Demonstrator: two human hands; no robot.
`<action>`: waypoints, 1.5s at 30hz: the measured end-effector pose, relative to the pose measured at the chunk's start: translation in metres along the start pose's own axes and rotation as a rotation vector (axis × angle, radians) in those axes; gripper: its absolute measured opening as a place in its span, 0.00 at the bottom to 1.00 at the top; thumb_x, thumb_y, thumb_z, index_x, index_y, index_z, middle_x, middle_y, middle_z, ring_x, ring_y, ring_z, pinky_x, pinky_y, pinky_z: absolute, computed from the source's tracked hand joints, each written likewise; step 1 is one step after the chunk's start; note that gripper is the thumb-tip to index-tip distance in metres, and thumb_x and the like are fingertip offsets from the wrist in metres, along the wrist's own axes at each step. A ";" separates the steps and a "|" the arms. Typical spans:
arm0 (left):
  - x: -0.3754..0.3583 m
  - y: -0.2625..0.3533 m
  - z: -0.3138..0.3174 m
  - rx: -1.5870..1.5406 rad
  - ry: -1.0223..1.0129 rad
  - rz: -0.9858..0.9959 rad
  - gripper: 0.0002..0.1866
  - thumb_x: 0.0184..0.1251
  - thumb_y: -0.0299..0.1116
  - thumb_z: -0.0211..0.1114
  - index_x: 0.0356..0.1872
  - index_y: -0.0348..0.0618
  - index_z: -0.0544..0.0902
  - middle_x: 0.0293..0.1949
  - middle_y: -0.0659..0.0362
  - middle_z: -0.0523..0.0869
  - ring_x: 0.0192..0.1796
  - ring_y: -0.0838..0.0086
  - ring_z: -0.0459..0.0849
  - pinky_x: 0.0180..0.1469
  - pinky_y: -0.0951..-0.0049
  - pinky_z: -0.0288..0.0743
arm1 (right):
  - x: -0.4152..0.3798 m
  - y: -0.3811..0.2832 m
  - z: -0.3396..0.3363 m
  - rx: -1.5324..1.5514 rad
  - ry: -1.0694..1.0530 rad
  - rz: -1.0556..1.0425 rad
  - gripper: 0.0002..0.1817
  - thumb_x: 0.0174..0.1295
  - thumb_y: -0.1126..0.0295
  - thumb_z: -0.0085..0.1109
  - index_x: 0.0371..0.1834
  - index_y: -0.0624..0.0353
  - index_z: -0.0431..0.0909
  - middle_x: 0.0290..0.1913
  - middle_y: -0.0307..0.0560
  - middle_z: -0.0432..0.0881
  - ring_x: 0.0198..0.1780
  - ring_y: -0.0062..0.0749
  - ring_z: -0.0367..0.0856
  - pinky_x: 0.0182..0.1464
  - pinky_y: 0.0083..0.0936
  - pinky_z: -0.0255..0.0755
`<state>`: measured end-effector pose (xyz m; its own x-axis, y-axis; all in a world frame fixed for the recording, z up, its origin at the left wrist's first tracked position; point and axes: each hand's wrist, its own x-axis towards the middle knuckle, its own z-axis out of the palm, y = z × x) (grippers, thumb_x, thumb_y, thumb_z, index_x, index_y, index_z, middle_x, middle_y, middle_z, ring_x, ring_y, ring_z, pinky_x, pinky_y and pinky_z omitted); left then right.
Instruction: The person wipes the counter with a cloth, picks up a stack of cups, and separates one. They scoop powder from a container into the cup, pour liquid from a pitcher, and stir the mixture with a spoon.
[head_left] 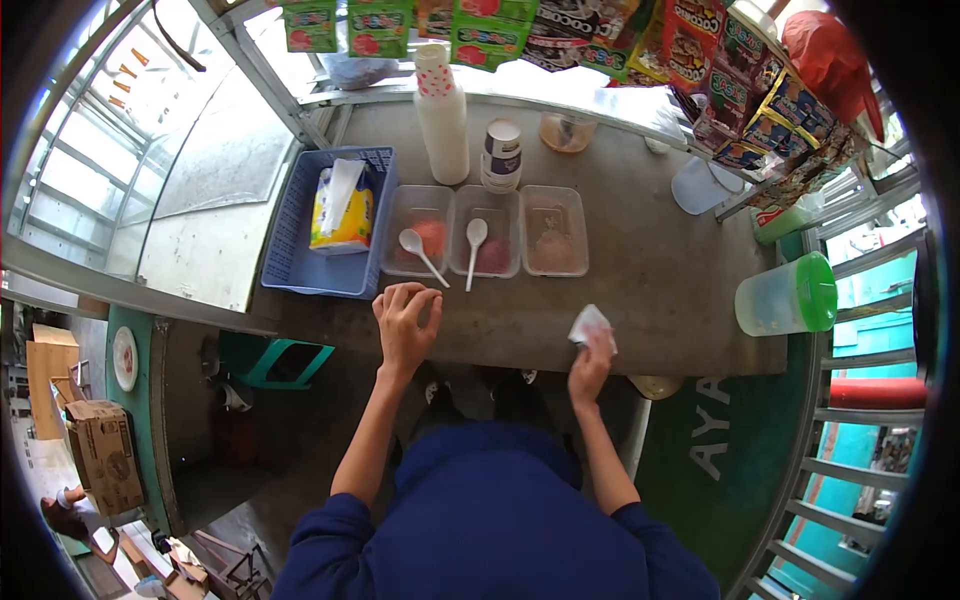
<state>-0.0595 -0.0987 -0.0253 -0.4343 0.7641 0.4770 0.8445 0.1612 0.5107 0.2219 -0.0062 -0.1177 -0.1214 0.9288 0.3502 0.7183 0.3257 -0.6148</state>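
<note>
Tissue — matt paper. Rectangular containers — clear glossy plastic; spoons smooth plastic. Basket: perforated plastic. Countertop: dull, matt.

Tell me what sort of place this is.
Probably a small snack or drinks stall: there are hanging packets, a tall stack of cups and clear tubs with coloured contents on the counter.

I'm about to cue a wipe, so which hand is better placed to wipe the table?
Likely the right hand: it holds a white tissue at a bare part of the table. The left hand shows no tissue and is nearer the spoons.
</note>
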 end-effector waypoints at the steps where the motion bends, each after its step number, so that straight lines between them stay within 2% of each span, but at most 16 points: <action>1: -0.002 -0.005 -0.009 0.007 -0.009 0.012 0.04 0.54 0.31 0.66 0.32 0.48 0.83 0.36 0.64 0.79 0.44 0.70 0.75 0.50 0.66 0.60 | -0.014 -0.020 0.014 0.005 -0.109 -0.102 0.19 0.58 0.79 0.45 0.53 0.61 0.76 0.62 0.61 0.69 0.67 0.56 0.61 0.67 0.46 0.52; 4: -0.010 -0.017 -0.041 -0.019 -0.033 0.041 0.04 0.54 0.30 0.66 0.32 0.46 0.83 0.34 0.62 0.79 0.43 0.68 0.76 0.49 0.66 0.62 | -0.067 -0.102 0.066 0.212 -0.412 -0.291 0.19 0.58 0.75 0.45 0.52 0.61 0.76 0.61 0.62 0.70 0.67 0.56 0.61 0.68 0.45 0.52; 6: -0.020 -0.032 -0.057 -0.005 -0.041 0.056 0.04 0.53 0.29 0.66 0.32 0.46 0.83 0.34 0.62 0.79 0.43 0.68 0.76 0.49 0.66 0.62 | -0.103 -0.155 0.095 0.618 -0.674 -0.269 0.18 0.57 0.80 0.45 0.51 0.61 0.77 0.55 0.57 0.76 0.61 0.51 0.71 0.63 0.38 0.62; 8: -0.029 -0.049 -0.068 -0.013 -0.062 0.093 0.04 0.53 0.29 0.66 0.31 0.46 0.83 0.35 0.63 0.79 0.42 0.69 0.76 0.49 0.66 0.62 | -0.116 -0.210 0.091 0.732 -0.773 -0.081 0.16 0.58 0.80 0.45 0.48 0.64 0.77 0.48 0.57 0.80 0.51 0.51 0.78 0.53 0.34 0.70; 9: -0.032 -0.057 -0.070 -0.007 -0.072 0.098 0.04 0.52 0.29 0.66 0.31 0.46 0.83 0.35 0.63 0.79 0.42 0.69 0.76 0.49 0.66 0.62 | -0.117 -0.220 0.089 0.752 -0.732 -0.026 0.13 0.59 0.80 0.45 0.45 0.66 0.76 0.42 0.55 0.82 0.43 0.44 0.81 0.47 0.31 0.72; 10: -0.033 -0.063 -0.072 -0.013 -0.076 0.099 0.04 0.52 0.29 0.66 0.31 0.46 0.83 0.35 0.63 0.79 0.42 0.69 0.76 0.49 0.66 0.62 | -0.116 -0.222 0.087 0.747 -0.728 -0.021 0.13 0.59 0.80 0.45 0.45 0.66 0.76 0.42 0.55 0.82 0.43 0.44 0.81 0.47 0.31 0.72; 12: -0.035 -0.071 -0.077 -0.032 -0.108 0.122 0.05 0.52 0.29 0.66 0.31 0.46 0.83 0.35 0.64 0.79 0.42 0.69 0.76 0.49 0.66 0.61 | -0.100 -0.210 0.076 0.721 -0.485 0.170 0.13 0.58 0.81 0.45 0.44 0.66 0.77 0.40 0.51 0.82 0.41 0.35 0.81 0.46 0.29 0.71; 14: -0.029 -0.076 -0.077 -0.047 -0.125 0.147 0.05 0.52 0.29 0.67 0.31 0.47 0.82 0.35 0.64 0.79 0.42 0.69 0.76 0.48 0.66 0.62 | -0.080 -0.181 0.065 0.603 -0.300 0.208 0.13 0.60 0.80 0.45 0.44 0.62 0.78 0.43 0.55 0.82 0.44 0.44 0.81 0.49 0.31 0.71; 16: -0.022 -0.079 -0.069 -0.093 -0.187 0.187 0.05 0.52 0.27 0.67 0.31 0.46 0.82 0.35 0.62 0.79 0.42 0.68 0.76 0.46 0.67 0.66 | -0.058 -0.145 0.060 0.447 -0.050 0.108 0.13 0.61 0.79 0.45 0.46 0.61 0.78 0.46 0.54 0.81 0.49 0.46 0.79 0.52 0.33 0.70; 18: -0.014 -0.088 -0.049 -0.170 -0.231 0.172 0.07 0.52 0.26 0.65 0.34 0.45 0.81 0.37 0.59 0.78 0.42 0.63 0.78 0.42 0.64 0.72 | -0.035 -0.115 0.050 0.197 0.008 -0.037 0.15 0.63 0.75 0.47 0.51 0.59 0.77 0.55 0.56 0.76 0.57 0.49 0.73 0.58 0.36 0.65; 21: -0.007 -0.092 -0.014 -0.265 -0.253 0.137 0.10 0.54 0.26 0.64 0.39 0.44 0.79 0.41 0.56 0.77 0.41 0.58 0.80 0.40 0.62 0.76 | -0.022 -0.091 0.058 -0.024 -0.092 0.025 0.17 0.64 0.71 0.48 0.56 0.57 0.75 0.62 0.58 0.69 0.64 0.52 0.64 0.64 0.39 0.59; 26: 0.004 -0.088 0.021 -0.185 -0.372 0.156 0.17 0.55 0.25 0.62 0.48 0.44 0.74 0.46 0.54 0.74 0.40 0.55 0.82 0.39 0.61 0.80 | -0.030 -0.095 0.078 -0.076 -0.207 -0.068 0.19 0.64 0.67 0.49 0.58 0.56 0.73 0.65 0.61 0.65 0.68 0.53 0.59 0.68 0.43 0.52; 32: 0.021 -0.077 0.045 -0.003 -0.251 0.339 0.18 0.52 0.26 0.63 0.47 0.44 0.76 0.43 0.57 0.74 0.41 0.64 0.81 0.33 0.68 0.80 | -0.024 -0.110 0.094 -0.065 -0.358 -0.197 0.28 0.56 0.71 0.53 0.64 0.58 0.65 0.68 0.58 0.60 0.69 0.52 0.57 0.70 0.47 0.47; 36: 0.031 -0.074 0.057 0.068 -0.244 0.425 0.18 0.52 0.29 0.63 0.46 0.44 0.77 0.38 0.58 0.77 0.38 0.65 0.80 0.31 0.70 0.79 | -0.017 -0.118 0.092 -0.053 -0.365 -0.210 0.26 0.53 0.73 0.54 0.59 0.59 0.70 0.66 0.60 0.62 0.66 0.57 0.60 0.68 0.47 0.52; 41: 0.041 -0.077 0.066 0.184 -0.276 0.479 0.14 0.52 0.31 0.63 0.43 0.46 0.80 0.30 0.61 0.79 0.36 0.68 0.80 0.30 0.72 0.78 | -0.015 -0.119 0.091 -0.036 -0.366 -0.222 0.25 0.53 0.73 0.53 0.58 0.59 0.72 0.64 0.59 0.64 0.66 0.54 0.61 0.68 0.47 0.52; 45: 0.050 -0.080 0.068 0.214 -0.277 0.595 0.07 0.52 0.31 0.61 0.33 0.46 0.81 0.29 0.61 0.79 0.36 0.69 0.81 0.31 0.73 0.78 | -0.013 -0.118 0.092 -0.027 -0.352 -0.241 0.22 0.55 0.74 0.52 0.56 0.59 0.73 0.63 0.59 0.65 0.66 0.52 0.61 0.67 0.47 0.52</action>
<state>-0.1276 -0.0312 -0.0911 0.1947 0.8878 0.4170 0.9700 -0.2373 0.0523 0.0763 -0.0407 -0.1150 -0.5107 0.8321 0.2165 0.6577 0.5402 -0.5250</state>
